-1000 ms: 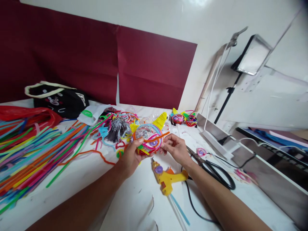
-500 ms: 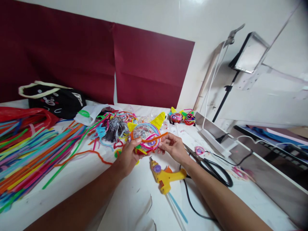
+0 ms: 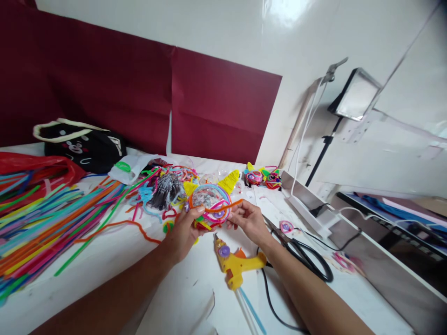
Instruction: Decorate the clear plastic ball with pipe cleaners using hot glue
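Observation:
Between my hands is a round animal-like head (image 3: 208,195) made of coloured pipe cleaners, with two yellow pointed ears and a pink-ringed eye. My left hand (image 3: 185,228) is closed on its lower left side, the thumb pressing on the front. An orange pipe cleaner (image 3: 223,205) runs across the front above the eye. Its right end is pinched in the fingers of my right hand (image 3: 246,217), at the head's right edge. Just below on the table lies a yellow hot glue gun (image 3: 233,263) with a blue glue stick beside its clear one.
Scissors (image 3: 300,251) lie right of the glue gun. Loose pipe cleaners (image 3: 63,223) cover the left side. A black bag (image 3: 84,148) and a pile of scraps (image 3: 167,188) sit behind. Two small finished-looking heads (image 3: 262,177) stand at the back, near a lamp (image 3: 358,95).
The camera view has tilted slightly, so the scene sits a little lower. Both hands still hold the head and the orange pipe cleaner, whose right end lies slightly lower against the head.

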Tool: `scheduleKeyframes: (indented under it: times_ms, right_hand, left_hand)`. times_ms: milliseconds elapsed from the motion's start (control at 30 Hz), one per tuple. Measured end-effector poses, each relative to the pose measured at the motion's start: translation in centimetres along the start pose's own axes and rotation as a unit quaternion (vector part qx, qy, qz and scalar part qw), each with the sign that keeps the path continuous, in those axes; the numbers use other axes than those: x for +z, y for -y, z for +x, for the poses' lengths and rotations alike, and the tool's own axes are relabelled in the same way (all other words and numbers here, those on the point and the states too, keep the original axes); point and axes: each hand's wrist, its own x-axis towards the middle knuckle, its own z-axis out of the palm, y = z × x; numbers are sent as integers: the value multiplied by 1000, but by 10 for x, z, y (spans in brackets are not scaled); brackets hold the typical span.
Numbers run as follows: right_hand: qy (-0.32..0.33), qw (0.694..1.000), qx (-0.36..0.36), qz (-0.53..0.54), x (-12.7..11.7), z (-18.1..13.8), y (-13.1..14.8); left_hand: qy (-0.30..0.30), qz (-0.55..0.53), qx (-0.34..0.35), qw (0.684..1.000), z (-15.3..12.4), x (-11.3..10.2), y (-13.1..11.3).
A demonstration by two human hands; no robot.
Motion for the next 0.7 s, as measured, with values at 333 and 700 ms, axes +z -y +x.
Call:
scheduleKeyframes:
  times_ms: [333,700]
  right_hand:
    - [-3,1000,-7,5,1,1,-3]
    - [-1,1000,-5,-1,0,0,-2]
  left_hand:
    - [-15,5,4,1000,-5,2,-1]
    - [-12,6,8,1000,-2,0,2]
